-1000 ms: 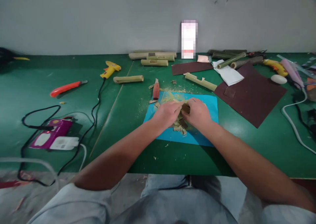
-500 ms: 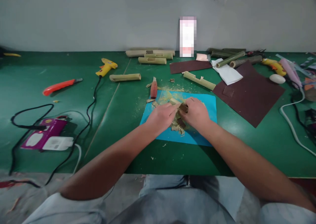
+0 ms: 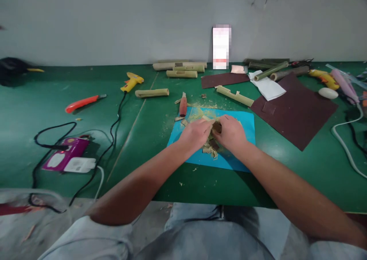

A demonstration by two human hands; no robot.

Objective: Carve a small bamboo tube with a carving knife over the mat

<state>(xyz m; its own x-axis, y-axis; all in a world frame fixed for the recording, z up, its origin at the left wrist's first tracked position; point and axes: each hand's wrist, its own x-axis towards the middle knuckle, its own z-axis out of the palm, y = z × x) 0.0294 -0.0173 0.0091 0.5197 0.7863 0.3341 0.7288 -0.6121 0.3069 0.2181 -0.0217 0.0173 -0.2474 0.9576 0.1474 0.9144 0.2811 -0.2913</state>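
Both hands work close together over a blue sheet (image 3: 180, 137) strewn with pale shavings (image 3: 213, 155). My left hand (image 3: 197, 132) is closed around a short bamboo piece (image 3: 205, 118), mostly hidden by the fingers. In my right hand (image 3: 231, 132), bent fingers pinch a small brown piece of sandpaper (image 3: 217, 127) against the bamboo. Another dark brown scrap (image 3: 213, 143) lies among the shavings just below the hands. A red-handled knife (image 3: 182, 106) rests at the sheet's upper left corner, its short blade pointing away from me.
Bamboo tubes (image 3: 181, 74) lie along the back, near a phone (image 3: 221, 47) leaning on the wall. Large brown sandpaper (image 3: 298, 118) and a white computer mouse-like oval (image 3: 328, 93) are at right. Leftward are a yellow glue gun (image 3: 132, 82), an orange cutter (image 3: 83, 104) and a purple power strip (image 3: 71, 149).
The view has shifted slightly, so the whole table appears a little further right. My hands keep nearly the same grip and place over the blue sheet.
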